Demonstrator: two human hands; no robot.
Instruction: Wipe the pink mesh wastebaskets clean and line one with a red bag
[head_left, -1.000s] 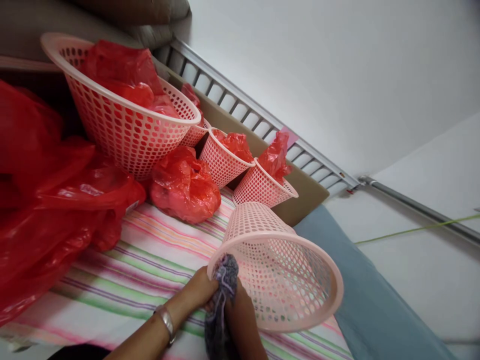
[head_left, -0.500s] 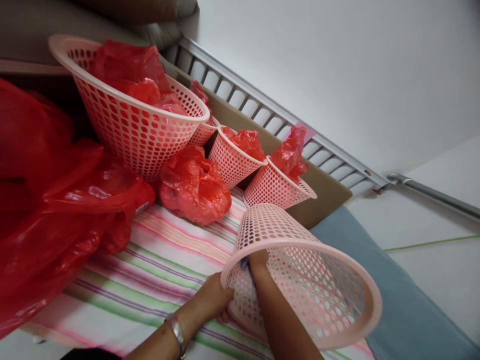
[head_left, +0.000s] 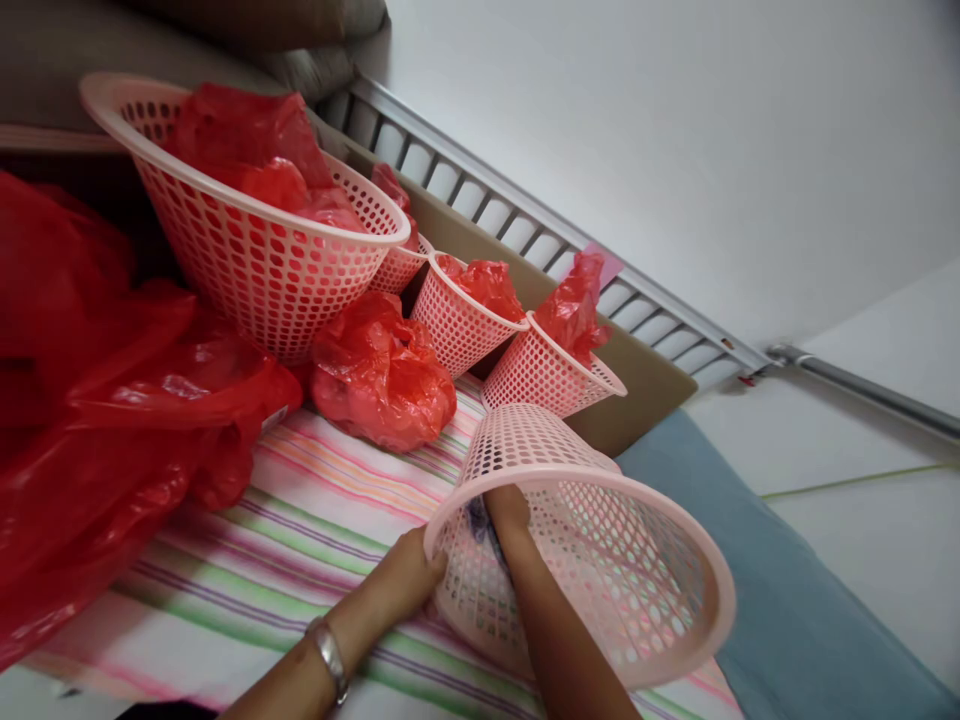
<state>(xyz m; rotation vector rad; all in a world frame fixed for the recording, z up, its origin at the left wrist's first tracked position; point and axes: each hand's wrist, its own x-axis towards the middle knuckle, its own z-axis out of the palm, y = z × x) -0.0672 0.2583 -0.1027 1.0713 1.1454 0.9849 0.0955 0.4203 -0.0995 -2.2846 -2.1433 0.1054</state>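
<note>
A pink perforated plastic basket (head_left: 637,560) lies on its side on a striped cloth (head_left: 315,510). My right hand (head_left: 507,505) reaches deep inside it, fingers closed on a greyish-purple rag (head_left: 478,522) pressed against the inner wall. My left hand (head_left: 405,580), with a metal bracelet on the wrist, grips the basket's rim from outside at the left.
A large pink basket (head_left: 255,260) filled with red plastic bags sits at the upper left. Smaller pink baskets (head_left: 465,320) with red bags line a cardboard edge. A knotted red bag (head_left: 379,370) and a big red bag (head_left: 112,420) lie on the cloth. White wall and rail at right.
My right hand moved with the rag from the basket's rim into its inside. My left hand went from the rag to the rim. The basket shifted slightly.
</note>
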